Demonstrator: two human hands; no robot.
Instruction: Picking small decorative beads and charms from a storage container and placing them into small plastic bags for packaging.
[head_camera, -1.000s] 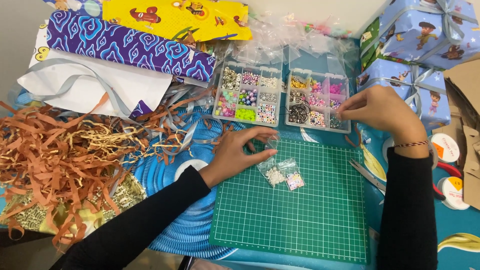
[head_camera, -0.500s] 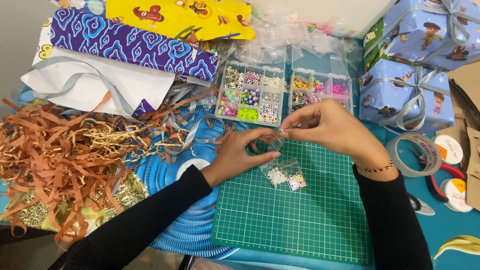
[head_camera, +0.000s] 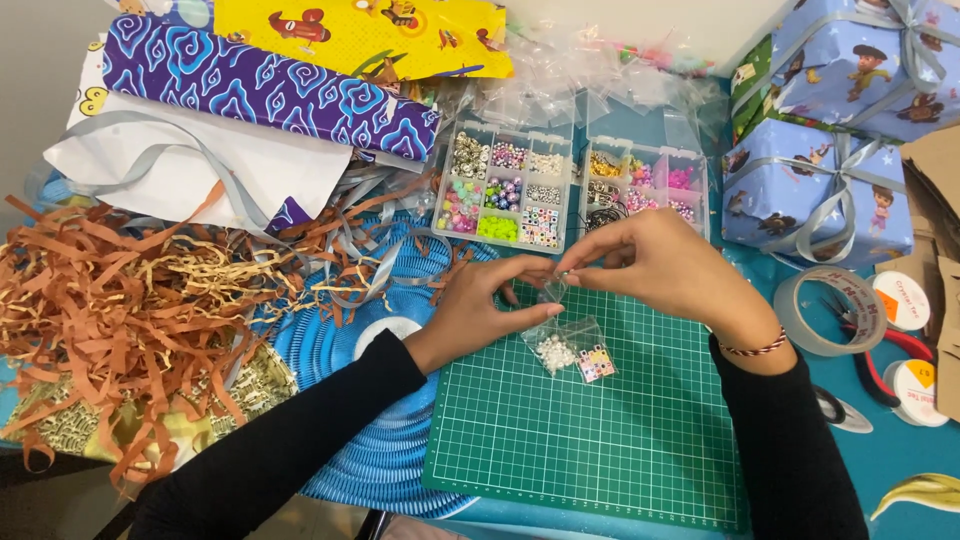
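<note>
Nearest: green gridded cutting mat (head_camera: 600, 430), lying flat on a teal tabletop (head_camera: 900, 455), its left edge over a blue pleated paper fan (head_camera: 350, 440). On the mat, two small clear bags side by side: one with white beads (head_camera: 552, 352), one with coloured square beads (head_camera: 596, 362). Just above them, left hand (head_camera: 478, 308) and right hand (head_camera: 665, 262), both in black sleeves, meet at a small clear plastic bag (head_camera: 549, 290); the left pinches its edge between thumb and fingers, the right has fingertips narrowed to a pinch at the bag's mouth, contents too small to tell. Left of the mat: heap of brown and gold shredded paper (head_camera: 130, 320). Right: roll of clear tape (head_camera: 828, 310), small spools, red-handled pliers (head_camera: 900, 345). Beyond the hands: two open compartment boxes of mixed beads (head_camera: 505, 190), (head_camera: 650, 180). Farthest: purple patterned wrapping paper (head_camera: 260, 90), yellow printed sheet (head_camera: 360, 35), loose clear bags (head_camera: 590, 70), blue wrapped gifts with grey ribbon (head_camera: 820, 180).
</note>
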